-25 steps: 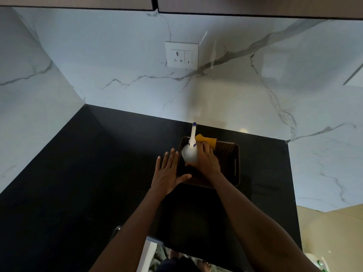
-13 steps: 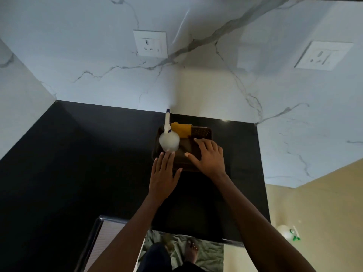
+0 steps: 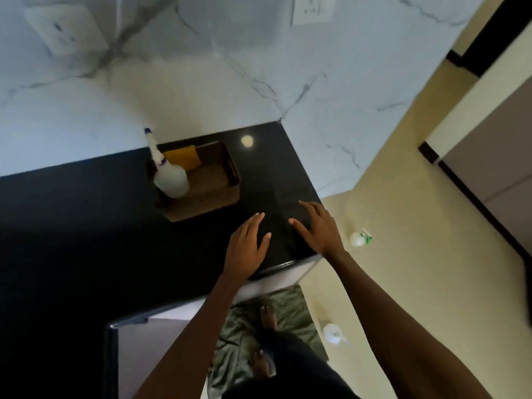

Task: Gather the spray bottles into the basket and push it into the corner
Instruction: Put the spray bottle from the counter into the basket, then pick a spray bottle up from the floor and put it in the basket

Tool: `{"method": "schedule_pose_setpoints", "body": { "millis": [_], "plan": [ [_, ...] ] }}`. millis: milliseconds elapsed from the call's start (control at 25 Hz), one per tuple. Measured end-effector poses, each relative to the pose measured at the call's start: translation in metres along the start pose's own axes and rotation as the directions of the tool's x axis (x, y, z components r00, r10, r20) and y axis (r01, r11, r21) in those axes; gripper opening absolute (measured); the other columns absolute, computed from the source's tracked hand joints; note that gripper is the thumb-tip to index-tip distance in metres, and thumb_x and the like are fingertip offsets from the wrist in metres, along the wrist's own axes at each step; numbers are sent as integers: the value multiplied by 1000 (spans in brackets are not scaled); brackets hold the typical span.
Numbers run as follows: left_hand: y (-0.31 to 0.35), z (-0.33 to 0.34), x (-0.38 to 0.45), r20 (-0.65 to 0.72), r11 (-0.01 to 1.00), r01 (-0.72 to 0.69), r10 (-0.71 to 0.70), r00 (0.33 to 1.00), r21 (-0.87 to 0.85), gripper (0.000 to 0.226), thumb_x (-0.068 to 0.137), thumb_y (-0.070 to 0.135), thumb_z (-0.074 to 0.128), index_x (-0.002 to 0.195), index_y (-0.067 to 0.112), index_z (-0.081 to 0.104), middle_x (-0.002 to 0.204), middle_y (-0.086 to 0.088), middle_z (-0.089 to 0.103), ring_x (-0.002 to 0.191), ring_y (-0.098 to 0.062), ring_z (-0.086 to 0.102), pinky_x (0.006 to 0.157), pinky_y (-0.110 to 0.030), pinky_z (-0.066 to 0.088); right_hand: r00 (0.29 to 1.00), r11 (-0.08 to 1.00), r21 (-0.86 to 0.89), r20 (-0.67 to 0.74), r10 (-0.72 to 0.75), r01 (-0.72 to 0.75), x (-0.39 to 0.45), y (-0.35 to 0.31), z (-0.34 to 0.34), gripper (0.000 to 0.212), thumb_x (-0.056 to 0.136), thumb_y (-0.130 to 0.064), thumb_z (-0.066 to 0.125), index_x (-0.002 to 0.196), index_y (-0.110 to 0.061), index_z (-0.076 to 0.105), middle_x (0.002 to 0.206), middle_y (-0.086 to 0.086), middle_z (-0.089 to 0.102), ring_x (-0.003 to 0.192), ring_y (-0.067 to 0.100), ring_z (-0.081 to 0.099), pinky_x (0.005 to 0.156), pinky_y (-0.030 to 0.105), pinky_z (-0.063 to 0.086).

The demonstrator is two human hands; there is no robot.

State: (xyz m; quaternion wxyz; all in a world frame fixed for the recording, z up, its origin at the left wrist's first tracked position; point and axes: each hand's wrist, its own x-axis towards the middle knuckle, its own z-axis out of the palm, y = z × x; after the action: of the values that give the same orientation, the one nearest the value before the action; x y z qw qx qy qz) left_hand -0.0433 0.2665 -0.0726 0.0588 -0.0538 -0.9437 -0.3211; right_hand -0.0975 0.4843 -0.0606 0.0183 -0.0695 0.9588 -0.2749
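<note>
A brown basket (image 3: 223, 194) stands on the black counter (image 3: 72, 240) against the marble wall. A white spray bottle with a blue nozzle (image 3: 168, 174) stands in the basket's left end, beside something yellow (image 3: 182, 159). Two more white spray bottles are on the cream floor: one with a green trigger (image 3: 359, 239) right of the counter's end, another (image 3: 332, 333) nearer my feet. My left hand (image 3: 247, 249) and my right hand (image 3: 316, 228) hover over the counter's right end, both empty with fingers spread, well clear of the basket.
The counter ends at a corner edge (image 3: 305, 259) just under my hands. A green mat (image 3: 276, 321) lies on the floor by my feet. Wall sockets (image 3: 312, 8) sit on the marble backsplash. Dark door frames (image 3: 475, 203) stand at the right.
Both hands have come off the basket and drawn back to the right. The view has swung right, bringing the floor and its two bottles into sight. The basket and its bottle stay put.
</note>
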Motion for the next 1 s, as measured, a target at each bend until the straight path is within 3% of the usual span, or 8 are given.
{"method": "schedule_pose_setpoints", "body": {
  "millis": [200, 400, 520, 680, 800, 1000],
  "plan": [
    [58, 49, -36, 164, 980, -42, 75, 984, -192, 39, 100, 25, 54, 138, 18, 56, 137, -4, 63, 126, -22, 60, 103, -36, 48, 962, 954, 125, 39, 271, -274, -73, 54, -26, 61, 95, -56, 60, 146, -24, 47, 147, 5, 49, 127, 26, 57, 101, 47, 51],
    [84, 99, -70, 365, 982, -30, 98, 926, -186, 42, 100, 25, 52, 142, 21, 52, 142, -2, 59, 128, -22, 56, 104, -37, 46, 896, 893, 104, 126, 425, -438, -128, 106, -41, 59, 96, -57, 57, 144, -25, 49, 147, 5, 50, 114, 25, 64, 99, 45, 52],
    [100, 132, -80, 505, 982, 73, 25, 863, -174, 42, 102, 31, 50, 144, 25, 47, 144, 1, 57, 131, -20, 56, 107, -37, 46, 858, 854, 114, 163, 488, -507, -150, 137, -47, 56, 96, -57, 58, 142, -26, 52, 140, 3, 54, 110, 23, 65, 98, 43, 52],
    [125, 183, -86, 554, 976, 168, -66, 830, -136, 49, 101, 25, 55, 148, 16, 43, 145, -6, 56, 132, -25, 56, 108, -35, 45, 825, 834, 75, 223, 520, -546, -157, 198, -62, 56, 96, -57, 56, 143, -27, 50, 140, 0, 55, 119, 21, 62, 100, 42, 49],
    [143, 242, -80, 586, 927, 373, -276, 762, -48, 55, 101, 25, 53, 153, 18, 36, 150, -7, 50, 135, -26, 51, 111, -36, 42, 805, 842, 30, 312, 504, -539, -147, 262, -66, 56, 97, -57, 56, 144, -27, 50, 141, -1, 57, 124, 21, 59, 103, 40, 47],
    [135, 375, -99, 559, 841, 539, -469, 684, 47, 58, 97, 19, 57, 152, 18, 38, 152, -10, 48, 135, -30, 50, 111, -42, 40, 758, 917, -74, 539, 368, -392, -126, 378, -8, 53, 98, -52, 57, 143, -26, 51, 138, -1, 60, 121, 21, 61, 99, 37, 46]
  ]
}}
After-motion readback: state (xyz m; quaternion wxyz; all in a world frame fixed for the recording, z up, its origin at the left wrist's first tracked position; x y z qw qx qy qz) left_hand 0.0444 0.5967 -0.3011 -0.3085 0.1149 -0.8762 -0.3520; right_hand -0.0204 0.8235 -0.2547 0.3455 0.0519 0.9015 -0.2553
